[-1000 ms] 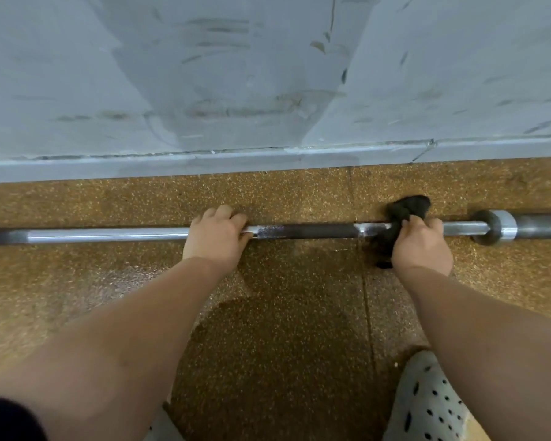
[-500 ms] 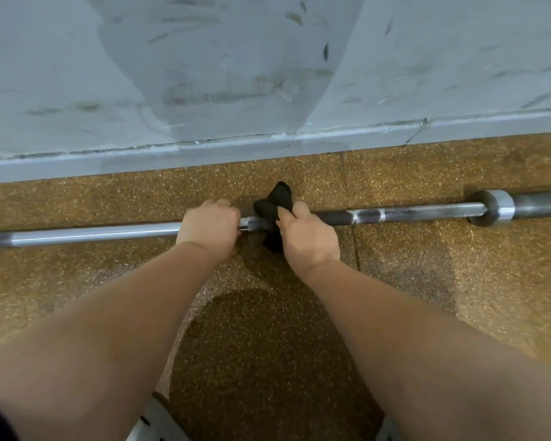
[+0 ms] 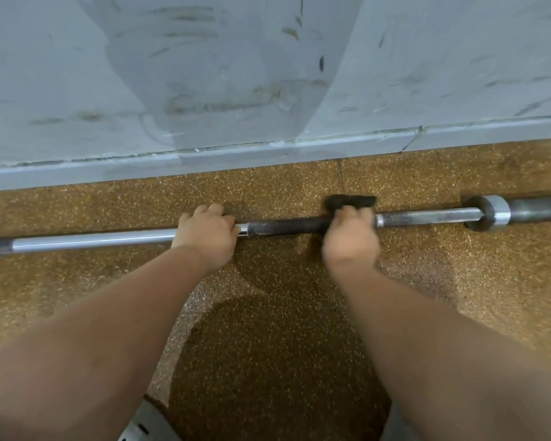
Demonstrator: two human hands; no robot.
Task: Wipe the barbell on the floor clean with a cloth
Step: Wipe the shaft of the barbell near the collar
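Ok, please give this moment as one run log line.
phase: wipe | left hand: grips bar | right hand: holds cloth on bar, blurred | bar: on floor

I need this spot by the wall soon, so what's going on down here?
A person is wiping a barbell that lies on the floor along the wall. The left hand grips the smooth shaft. The right hand, blurred, grips a dark cloth against the knurled stretch, between the left hand and the collar.
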